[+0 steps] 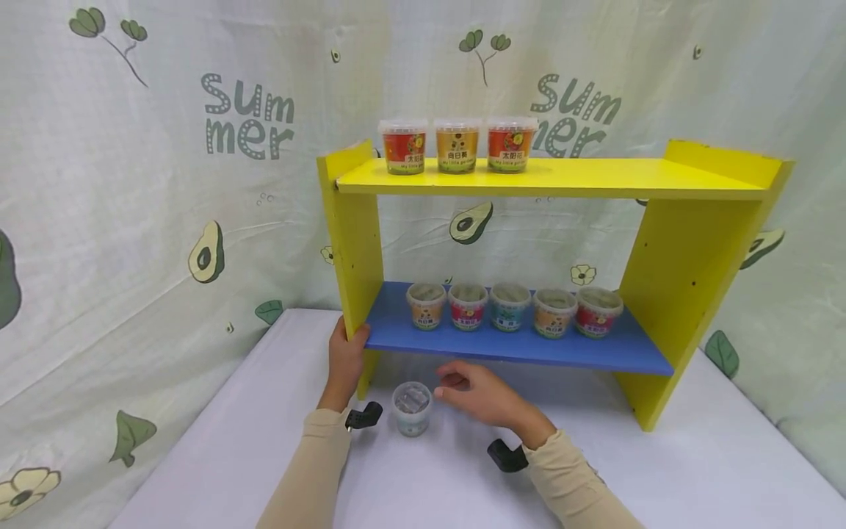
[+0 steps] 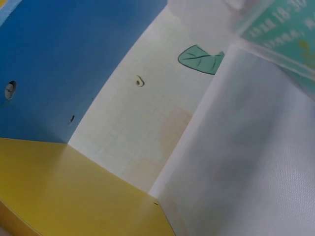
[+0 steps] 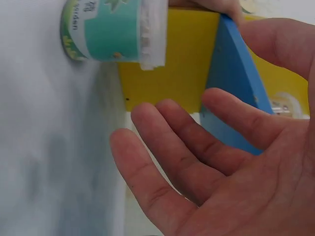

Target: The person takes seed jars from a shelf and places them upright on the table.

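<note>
My left hand (image 1: 345,361) grips the front edge of the shelf's yellow left side panel (image 1: 357,242), near the blue lower board (image 1: 515,351). Below that board, a small clear-lidded plastic cup (image 1: 411,422) stands upright on the table, between my two hands. In the right wrist view the cup (image 3: 113,32) has a teal-green printed label. My right hand (image 1: 485,397) is just right of the cup, its fingers (image 3: 172,157) spread and loosely bent around nothing. The left wrist view shows part of the cup's label (image 2: 288,29) at its upper right corner; the left hand's grip is out of that view.
Three lidded cups with red and orange labels (image 1: 456,150) stand on the yellow top board (image 1: 595,176). Several more cups (image 1: 507,317) line the blue board. The yellow right side panel (image 1: 687,279) stands on the white table (image 1: 218,455). A printed curtain (image 1: 158,220) hangs behind.
</note>
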Action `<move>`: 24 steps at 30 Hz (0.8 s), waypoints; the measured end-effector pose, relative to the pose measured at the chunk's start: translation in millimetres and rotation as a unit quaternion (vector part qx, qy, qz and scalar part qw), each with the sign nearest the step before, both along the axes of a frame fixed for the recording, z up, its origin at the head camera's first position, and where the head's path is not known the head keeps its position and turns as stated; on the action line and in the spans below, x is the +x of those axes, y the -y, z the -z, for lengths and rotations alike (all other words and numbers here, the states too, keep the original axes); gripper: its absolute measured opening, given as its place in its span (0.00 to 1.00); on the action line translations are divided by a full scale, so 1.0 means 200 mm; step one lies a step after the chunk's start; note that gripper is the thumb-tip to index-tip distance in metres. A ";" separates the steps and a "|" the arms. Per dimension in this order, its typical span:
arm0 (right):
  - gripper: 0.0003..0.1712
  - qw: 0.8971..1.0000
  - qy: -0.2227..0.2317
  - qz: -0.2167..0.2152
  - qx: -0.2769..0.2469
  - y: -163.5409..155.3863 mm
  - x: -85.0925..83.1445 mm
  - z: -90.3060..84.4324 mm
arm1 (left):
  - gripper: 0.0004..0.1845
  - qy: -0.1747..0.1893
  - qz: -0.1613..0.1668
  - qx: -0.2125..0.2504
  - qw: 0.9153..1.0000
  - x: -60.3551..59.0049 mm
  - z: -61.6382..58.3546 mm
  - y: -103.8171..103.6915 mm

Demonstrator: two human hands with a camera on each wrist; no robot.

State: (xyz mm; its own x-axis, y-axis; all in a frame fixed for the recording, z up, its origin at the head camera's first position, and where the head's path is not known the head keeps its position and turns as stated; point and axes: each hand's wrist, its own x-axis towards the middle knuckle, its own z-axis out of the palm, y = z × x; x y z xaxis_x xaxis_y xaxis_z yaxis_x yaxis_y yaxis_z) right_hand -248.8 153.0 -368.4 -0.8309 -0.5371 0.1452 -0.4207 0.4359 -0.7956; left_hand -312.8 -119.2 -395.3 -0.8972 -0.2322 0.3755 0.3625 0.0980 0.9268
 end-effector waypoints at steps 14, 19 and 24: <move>0.22 1.000 0.019 -0.013 0.003 -0.08 0.02 -0.09 | 0.25 0.027 0.005 0.000 1.000 0.00 -0.01 0.00; 0.21 0.999 0.023 -0.030 -0.004 -0.08 0.04 -0.13 | 0.23 0.031 0.005 -0.004 1.000 -0.01 0.00 0.01; 0.22 0.998 0.033 -0.047 -0.032 -0.11 0.06 -0.18 | 0.24 0.024 0.008 0.001 1.000 0.00 0.01 0.01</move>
